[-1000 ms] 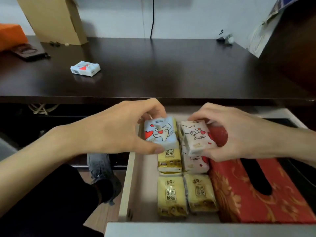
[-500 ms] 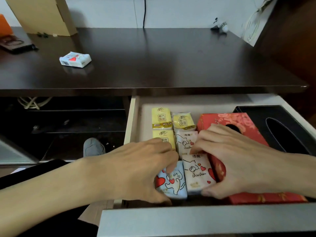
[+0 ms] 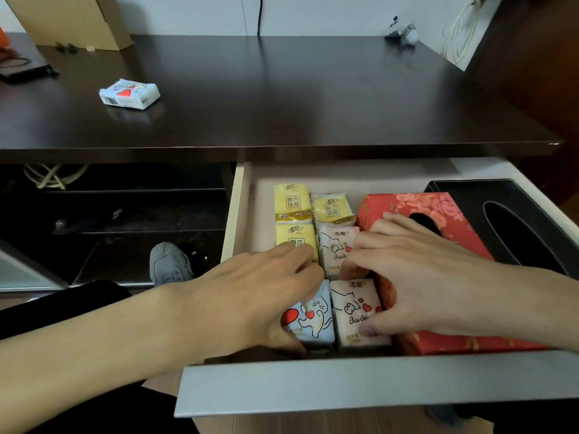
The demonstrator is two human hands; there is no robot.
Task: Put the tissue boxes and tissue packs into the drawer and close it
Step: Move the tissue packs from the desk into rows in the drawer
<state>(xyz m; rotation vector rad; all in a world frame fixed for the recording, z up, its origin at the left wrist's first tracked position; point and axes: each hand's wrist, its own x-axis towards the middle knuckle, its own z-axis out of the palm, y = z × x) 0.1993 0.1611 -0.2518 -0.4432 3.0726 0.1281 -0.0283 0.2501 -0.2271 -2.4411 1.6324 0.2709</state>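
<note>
The drawer [image 3: 344, 386] stands pulled out below the dark desk [image 3: 282, 98]. Inside lie yellow tissue packs [image 3: 293, 202], pink tissue packs [image 3: 336, 245], a red floral tissue box [image 3: 438, 214] and a black tissue box [image 3: 517, 220]. My left hand [image 3: 260, 305] grips a blue cat-print pack [image 3: 313, 321] at the drawer's front. My right hand [image 3: 423, 277] holds a pink pack [image 3: 354, 311] beside it, resting partly on the red box. One more blue pack [image 3: 129, 93] lies on the desk top at the left.
A cardboard box [image 3: 78, 20] stands at the desk's back left, with a dark flat item [image 3: 22, 67] at the left edge. Small objects [image 3: 404, 31] sit at the back right. A grey shoe [image 3: 170, 264] shows on the floor under the desk.
Both hands carried the blue and pink packs from the drawer's back down to its front row. Over the last half second they barely moved.
</note>
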